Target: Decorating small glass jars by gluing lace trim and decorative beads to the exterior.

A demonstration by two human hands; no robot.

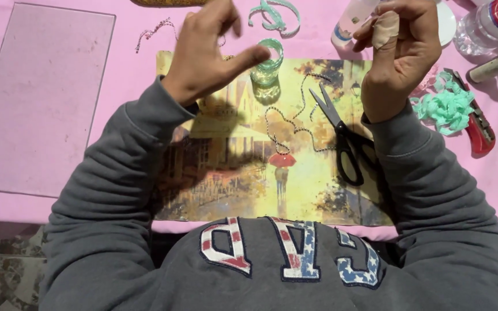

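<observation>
Hands up over the pink table cloth [128, 75] right now, both raised above the painted street-scene print with the red umbrella figure [243, 173]. My left hand [206, 52] has the thumb stuck out and the fingers loosely curled, pinching nothing I can make out; it hangs right beside the small clear glass jar wrapped in mint ribbon [268, 66], thumb tip just about at the rim. My right hand [399, 52] is curled shut with a beige plaster on one finger, closed on something near a white glue bottle [350, 23], but I honestly can't tell if I'm gripping the bottle or just in front of it. Thin silver bead chain [295, 124] snakes loose across the print between my arms, and the black-handled scissors [344, 138] lie closed just beside my right wrist, so that side is tight. More clutter further right: a bunch of mint green ribbon [448, 106] touching a red-handled utility knife [479, 129], a clear plastic water bottle with a red label [491, 23] in the corner. Left side is roomier, just a flat clear glass pane [36, 98] lying on the cloth, well apart from my left hand. Near edge of the table runs right under my grey sweatshirt sleeves [105, 196].
</observation>
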